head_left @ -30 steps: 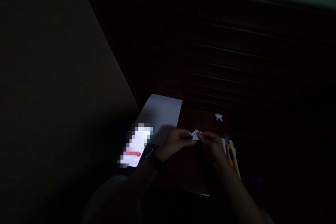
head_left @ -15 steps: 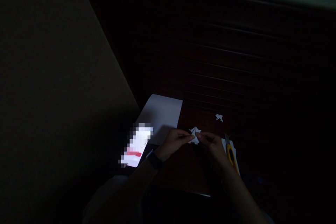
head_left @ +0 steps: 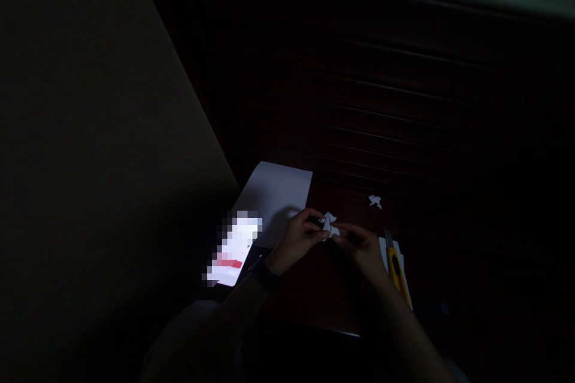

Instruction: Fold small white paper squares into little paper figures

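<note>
The scene is very dark. My left hand [head_left: 299, 239] and my right hand [head_left: 363, 246] meet over a dark wooden table [head_left: 332, 293], and both pinch a small folded white paper piece [head_left: 330, 224] between their fingertips. The paper stands pointed up between the two hands. A dark band sits on my left wrist [head_left: 265, 275].
A white sheet [head_left: 278, 191] lies at the table's back left. A lit phone screen [head_left: 233, 248] glows left of my left hand. A yellow utility knife [head_left: 395, 266] rests on paper to the right. A small white folded scrap [head_left: 375, 201] lies farther back. Dark slatted panelling fills the background.
Both hands have shifted slightly up and left, and the folded paper has turned so that its point stands higher between my fingers.
</note>
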`<state>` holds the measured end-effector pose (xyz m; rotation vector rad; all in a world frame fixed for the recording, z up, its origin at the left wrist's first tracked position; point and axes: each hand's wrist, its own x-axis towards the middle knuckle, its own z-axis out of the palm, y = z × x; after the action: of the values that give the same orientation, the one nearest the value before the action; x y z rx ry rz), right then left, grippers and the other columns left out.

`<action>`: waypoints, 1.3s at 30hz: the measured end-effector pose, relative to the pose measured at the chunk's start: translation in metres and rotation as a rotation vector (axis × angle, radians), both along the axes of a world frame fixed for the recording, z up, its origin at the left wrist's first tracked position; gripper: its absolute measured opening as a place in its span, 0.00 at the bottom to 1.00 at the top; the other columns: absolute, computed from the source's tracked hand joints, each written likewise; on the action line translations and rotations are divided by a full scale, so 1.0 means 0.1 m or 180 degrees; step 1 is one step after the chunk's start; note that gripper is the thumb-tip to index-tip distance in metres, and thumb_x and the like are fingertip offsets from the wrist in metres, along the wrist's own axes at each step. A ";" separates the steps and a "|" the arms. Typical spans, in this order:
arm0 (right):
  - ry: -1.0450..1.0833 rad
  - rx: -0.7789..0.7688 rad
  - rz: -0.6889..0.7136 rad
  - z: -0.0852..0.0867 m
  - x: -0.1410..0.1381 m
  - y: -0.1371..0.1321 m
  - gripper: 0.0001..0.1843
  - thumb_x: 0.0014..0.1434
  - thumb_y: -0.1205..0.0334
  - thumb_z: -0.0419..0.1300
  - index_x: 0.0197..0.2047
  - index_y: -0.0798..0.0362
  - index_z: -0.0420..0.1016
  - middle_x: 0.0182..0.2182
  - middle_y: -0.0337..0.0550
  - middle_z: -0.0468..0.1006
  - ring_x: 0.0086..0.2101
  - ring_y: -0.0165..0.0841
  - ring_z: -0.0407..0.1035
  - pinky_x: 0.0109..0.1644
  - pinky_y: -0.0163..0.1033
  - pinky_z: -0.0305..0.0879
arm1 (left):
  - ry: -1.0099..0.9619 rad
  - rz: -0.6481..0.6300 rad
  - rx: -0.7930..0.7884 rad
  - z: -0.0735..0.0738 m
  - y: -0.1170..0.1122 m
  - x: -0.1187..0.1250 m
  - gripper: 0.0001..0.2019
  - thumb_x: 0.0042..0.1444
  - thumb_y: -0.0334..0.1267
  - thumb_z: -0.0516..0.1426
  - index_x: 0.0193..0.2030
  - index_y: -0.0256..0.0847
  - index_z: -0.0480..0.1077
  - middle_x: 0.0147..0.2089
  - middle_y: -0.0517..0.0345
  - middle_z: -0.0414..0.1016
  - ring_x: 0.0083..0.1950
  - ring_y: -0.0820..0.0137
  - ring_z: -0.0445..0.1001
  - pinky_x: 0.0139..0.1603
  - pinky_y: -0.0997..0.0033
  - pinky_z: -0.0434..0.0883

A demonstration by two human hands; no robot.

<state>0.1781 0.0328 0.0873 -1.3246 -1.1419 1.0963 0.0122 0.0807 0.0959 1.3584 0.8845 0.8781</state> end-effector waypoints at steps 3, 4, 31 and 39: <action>0.0030 -0.0085 -0.0020 -0.03 0.02 0.01 0.13 0.48 0.58 0.65 0.39 0.50 0.76 0.36 0.44 0.79 0.37 0.38 0.72 0.42 0.42 0.66 | 0.0057 -0.0132 0.0160 0.01 -0.01 0.00 0.19 0.46 0.36 0.62 0.46 0.39 0.67 0.38 0.54 0.76 0.39 0.68 0.76 0.40 0.68 0.71; 0.0055 -0.0105 -0.0032 -0.04 0.03 0.01 0.13 0.48 0.58 0.65 0.39 0.51 0.76 0.35 0.44 0.79 0.36 0.37 0.72 0.41 0.42 0.67 | 0.0083 -0.0161 0.0181 0.01 -0.01 0.00 0.19 0.45 0.35 0.62 0.46 0.39 0.67 0.38 0.54 0.76 0.39 0.68 0.76 0.41 0.67 0.71; -0.0336 -0.0096 0.0692 0.08 0.09 -0.04 0.18 0.44 0.64 0.68 0.41 0.47 0.76 0.36 0.40 0.76 0.39 0.35 0.68 0.43 0.40 0.63 | -0.0244 0.0281 -0.0650 0.00 0.00 -0.02 0.15 0.44 0.41 0.63 0.38 0.37 0.72 0.37 0.52 0.77 0.36 0.69 0.74 0.33 0.71 0.70; -0.0246 -0.0054 0.0314 0.07 0.06 -0.03 0.13 0.45 0.61 0.67 0.37 0.48 0.78 0.34 0.41 0.78 0.36 0.36 0.70 0.41 0.41 0.65 | -0.0200 0.0116 -0.0346 0.13 -0.02 -0.02 0.10 0.50 0.39 0.58 0.37 0.37 0.74 0.39 0.52 0.76 0.40 0.67 0.73 0.40 0.69 0.70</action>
<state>0.1846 0.0298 0.0938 -1.3456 -1.2689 1.1363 0.0100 0.0786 0.1087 1.2182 0.8979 0.8834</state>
